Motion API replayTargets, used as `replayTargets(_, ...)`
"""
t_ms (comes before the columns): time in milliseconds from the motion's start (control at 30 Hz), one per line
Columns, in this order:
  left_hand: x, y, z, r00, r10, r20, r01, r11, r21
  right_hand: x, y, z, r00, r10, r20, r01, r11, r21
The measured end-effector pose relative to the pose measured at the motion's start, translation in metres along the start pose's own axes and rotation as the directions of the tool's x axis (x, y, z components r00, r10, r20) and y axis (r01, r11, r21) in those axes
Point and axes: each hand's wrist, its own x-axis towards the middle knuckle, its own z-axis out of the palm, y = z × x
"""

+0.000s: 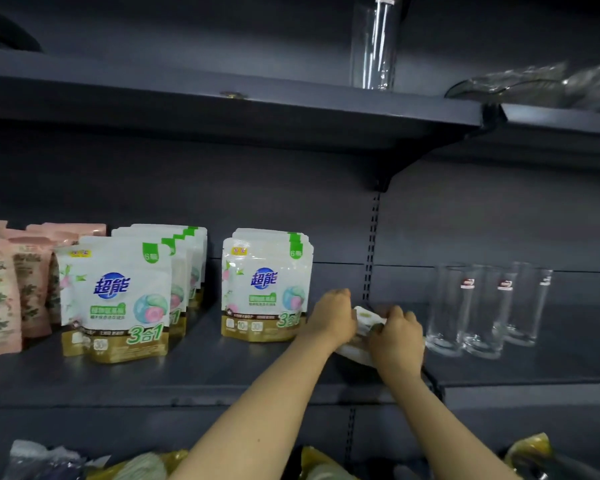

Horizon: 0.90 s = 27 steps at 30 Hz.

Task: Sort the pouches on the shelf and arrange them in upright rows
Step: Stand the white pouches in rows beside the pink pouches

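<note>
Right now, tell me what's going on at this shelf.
A person is sorting pouches on the middle shelf. Both hands, left hand and right hand, hold one white pouch lying low beside the glasses. Two rows of white pouches already stand upright: left row and right row. Pink pouches stand at the far left.

Three glasses [482, 308] are standing on the shelf [222, 372]; white pouches [118, 296] are forming two rows, exact number unclear.
</note>
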Motion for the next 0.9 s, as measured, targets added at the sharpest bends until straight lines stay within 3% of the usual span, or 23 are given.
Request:
replayTargets(100,0.012,0.011,0.020,0.961,-0.167,0.219,0.155,0.985,0.071,-0.005,0.024,-0.005,0.994,0.101,0.050,-0.095,0.989,-0.115)
replayTargets(167,0.016,0.014,0.033,0.920,-0.267,0.287,0.239,0.962,0.130,-0.009,0.034,-0.002,0.992,0.119,0.043,-0.113,0.986,-0.126)
replayTargets(267,0.017,0.020,0.042,0.920,-0.328,0.214,0.278,0.932,0.231,-0.012,0.042,0.006,0.996,0.085,-0.002,-0.084,0.983,-0.163)
replayTargets(367,0.015,0.024,0.041,0.922,-0.356,0.153,0.307,0.912,0.270,-0.013,0.045,0.011,0.997,0.024,-0.076,-0.032,0.995,-0.094)
replayTargets(533,0.011,0.031,0.021,0.942,-0.332,-0.049,0.335,0.936,0.108,-0.014,0.049,0.020,0.980,-0.083,-0.183,0.066,0.993,-0.098)
replayTargets(633,0.005,0.037,0.001,0.949,-0.271,-0.158,0.262,0.962,-0.080,-0.017,0.046,0.022,0.973,-0.079,-0.218,0.062,0.995,-0.084)
replayTargets(733,-0.004,0.036,-0.017,0.954,-0.133,-0.268,0.097,0.985,-0.145,-0.022,0.035,0.018,0.976,0.022,-0.218,-0.031,0.999,-0.040)
replayTargets(833,-0.015,0.027,-0.032,0.918,-0.026,-0.395,-0.063,0.976,-0.209,-0.022,0.020,0.010,0.980,0.095,-0.173,-0.074,0.989,0.124)
replayTargets(900,-0.021,0.016,-0.039,0.898,-0.018,-0.439,-0.116,0.954,-0.275,-0.020,0.011,0.007,0.994,0.067,-0.083,-0.038,0.948,0.315)
